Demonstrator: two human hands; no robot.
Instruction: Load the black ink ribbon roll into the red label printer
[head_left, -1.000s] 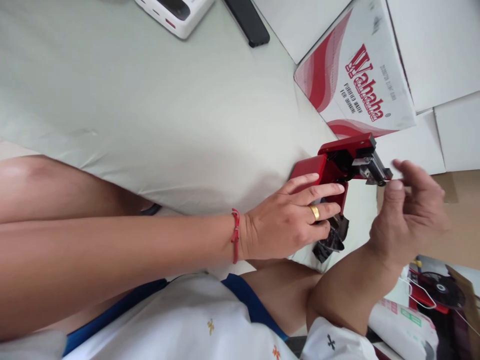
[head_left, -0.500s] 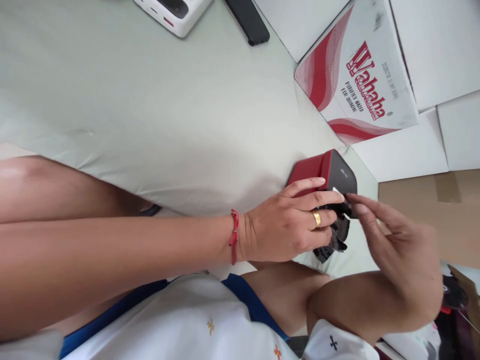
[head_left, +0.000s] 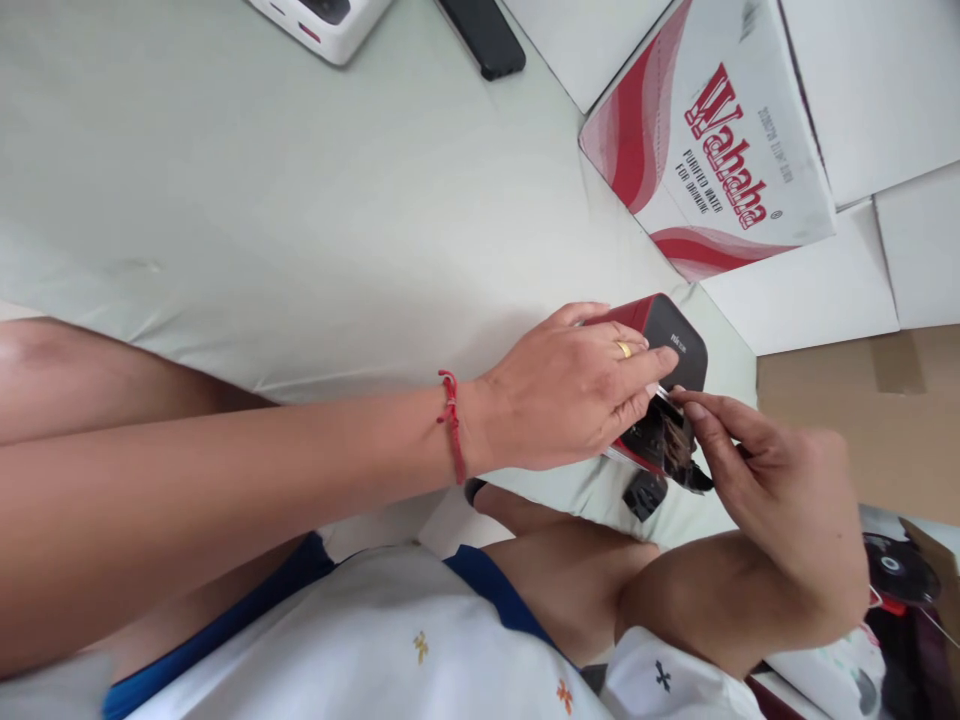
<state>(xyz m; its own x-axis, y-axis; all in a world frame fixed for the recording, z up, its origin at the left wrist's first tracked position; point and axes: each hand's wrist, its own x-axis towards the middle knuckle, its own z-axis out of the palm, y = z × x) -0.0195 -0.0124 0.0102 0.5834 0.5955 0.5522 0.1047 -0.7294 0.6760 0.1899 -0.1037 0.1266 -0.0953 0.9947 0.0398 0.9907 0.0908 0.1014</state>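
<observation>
A red box with a dark grey end face (head_left: 686,345) stands tilted on the pale green sheet. My left hand (head_left: 566,385), with a gold ring and a red string bracelet, is wrapped over its red side, fingertips on the grey face. Crumpled, shiny dark plastic film (head_left: 679,440) sticks out of the box's near side. My right hand (head_left: 772,470) pinches with thumb and index finger at a thin, light-edged piece beside the film; what exactly it holds is hidden. A small black block (head_left: 645,495) lies on the sheet just below the box.
A white and red water carton (head_left: 720,150) stands behind, among white boxes (head_left: 840,80). To the right is a brown cardboard surface (head_left: 840,430). At the top lie a black phone (head_left: 484,40) and a white power bank (head_left: 322,30). My bare legs (head_left: 525,540) are close by.
My left hand has shifted up the box, uncovering more of its near side and the film. The right fingertips have moved slightly left. The small black block now shows apart from the film.
</observation>
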